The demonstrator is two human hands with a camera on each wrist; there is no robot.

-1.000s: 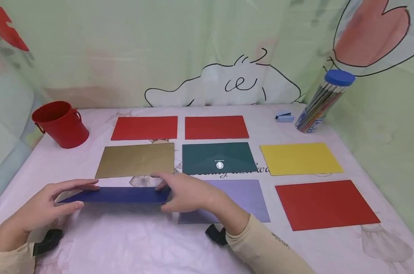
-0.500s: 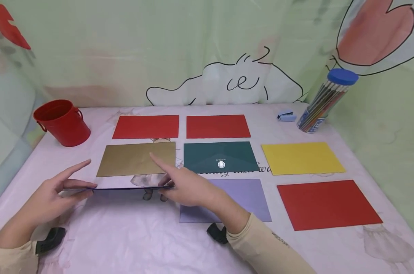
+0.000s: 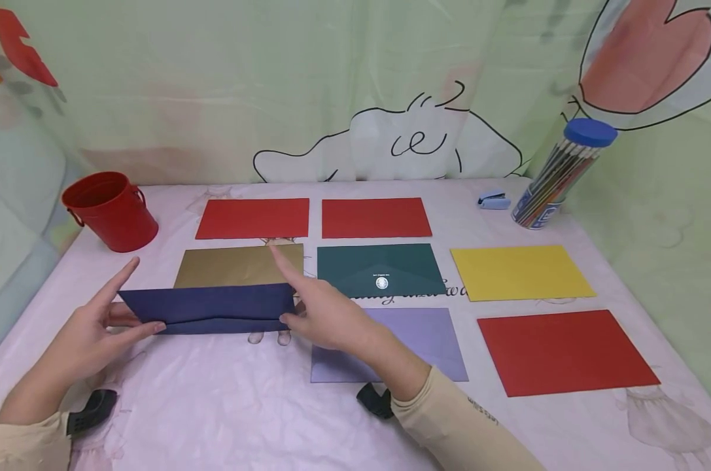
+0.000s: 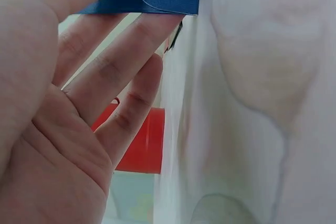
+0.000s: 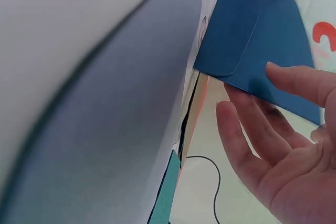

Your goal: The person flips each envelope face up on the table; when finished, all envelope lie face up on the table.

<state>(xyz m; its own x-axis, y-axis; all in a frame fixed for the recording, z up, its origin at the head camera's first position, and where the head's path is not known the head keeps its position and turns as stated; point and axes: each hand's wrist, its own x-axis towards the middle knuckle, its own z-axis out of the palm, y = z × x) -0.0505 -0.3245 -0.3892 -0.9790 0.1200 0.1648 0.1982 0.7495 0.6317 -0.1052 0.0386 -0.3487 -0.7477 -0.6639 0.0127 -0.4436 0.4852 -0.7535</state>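
sleeves: long, cream-beige, snug to both wrists
right sleeve (image 3: 449, 425): small dark lettering on the forearm
wrists: a black strap-mounted device under each
hands: bare

Navy envelope (image 3: 208, 309), red bucket (image 3: 111, 210), pink patterned tablecloth (image 3: 225, 412).

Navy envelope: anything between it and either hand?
Nothing visible. The left hand pinches the left end of the navy envelope and the right hand holds its right end. It is lifted off the table, in front of the gold envelope.
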